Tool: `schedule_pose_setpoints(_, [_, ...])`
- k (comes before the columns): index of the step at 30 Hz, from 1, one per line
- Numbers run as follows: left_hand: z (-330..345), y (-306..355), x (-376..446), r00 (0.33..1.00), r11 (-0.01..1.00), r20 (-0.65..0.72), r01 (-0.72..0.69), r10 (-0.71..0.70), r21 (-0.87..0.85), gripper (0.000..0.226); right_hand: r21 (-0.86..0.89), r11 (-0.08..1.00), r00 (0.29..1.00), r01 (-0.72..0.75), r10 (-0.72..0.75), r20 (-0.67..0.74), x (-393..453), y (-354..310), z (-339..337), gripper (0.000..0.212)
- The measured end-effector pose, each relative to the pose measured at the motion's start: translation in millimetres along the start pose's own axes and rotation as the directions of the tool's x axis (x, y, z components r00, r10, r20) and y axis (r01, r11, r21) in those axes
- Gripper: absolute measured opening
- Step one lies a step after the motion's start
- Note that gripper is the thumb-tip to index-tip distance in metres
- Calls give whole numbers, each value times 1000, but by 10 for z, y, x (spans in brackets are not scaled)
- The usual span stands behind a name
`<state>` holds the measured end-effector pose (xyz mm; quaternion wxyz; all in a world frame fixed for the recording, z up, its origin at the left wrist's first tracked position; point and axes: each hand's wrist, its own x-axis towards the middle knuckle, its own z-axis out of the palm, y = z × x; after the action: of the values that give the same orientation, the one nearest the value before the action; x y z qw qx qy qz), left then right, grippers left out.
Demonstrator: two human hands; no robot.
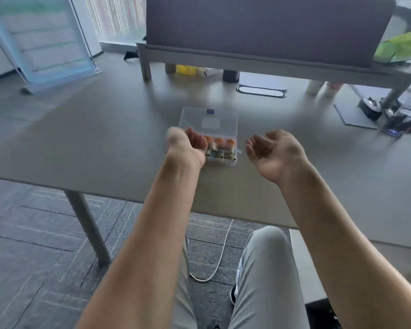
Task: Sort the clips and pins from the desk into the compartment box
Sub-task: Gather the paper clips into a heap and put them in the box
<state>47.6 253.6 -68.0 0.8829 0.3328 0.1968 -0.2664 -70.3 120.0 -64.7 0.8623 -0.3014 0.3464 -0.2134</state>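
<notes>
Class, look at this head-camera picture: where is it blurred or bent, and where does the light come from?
Head view: the left hand is motion-smeared at its knuckles; the compartment box and far shelf look soft; the desk edge bows from the wide lens; daylight enters through the window at upper left.

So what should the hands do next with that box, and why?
Probably swing the lid shut. The compartment box sits open on the desk, its clear lid tipped back, coloured bits already inside. Both the left hand and right hand hold nothing, and no loose clips show.
</notes>
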Motion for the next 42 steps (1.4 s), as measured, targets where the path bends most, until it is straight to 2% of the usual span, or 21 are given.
schedule_pose_setpoints(4, [-162,540,301,986,987,-53,-160,161,20,41,-60,998,1000,-1,3,26,111,143,428,27])
schedule_pose_setpoints(11, [-240,753,678,979,924,100,-199,175,327,36,115,989,990,-91,77,119,249,339,650,32])
schedule_pose_setpoints(19, [-125,573,896,961,942,264,-157,77,296,27,97,991,991,-94,84,109,448,390,824,27])
schedule_pose_setpoints(28, [-14,500,1096,936,900,312,-272,164,341,26,50,994,985,-95,87,150,532,352,906,23])
schedule_pose_setpoints(33, [15,471,1166,908,839,379,-341,177,425,39,30,997,984,-66,60,169,570,268,870,22])
schedule_pose_setpoints(42, [-7,485,1126,877,775,461,-383,135,503,56,13,999,986,-49,46,158,635,307,894,23])
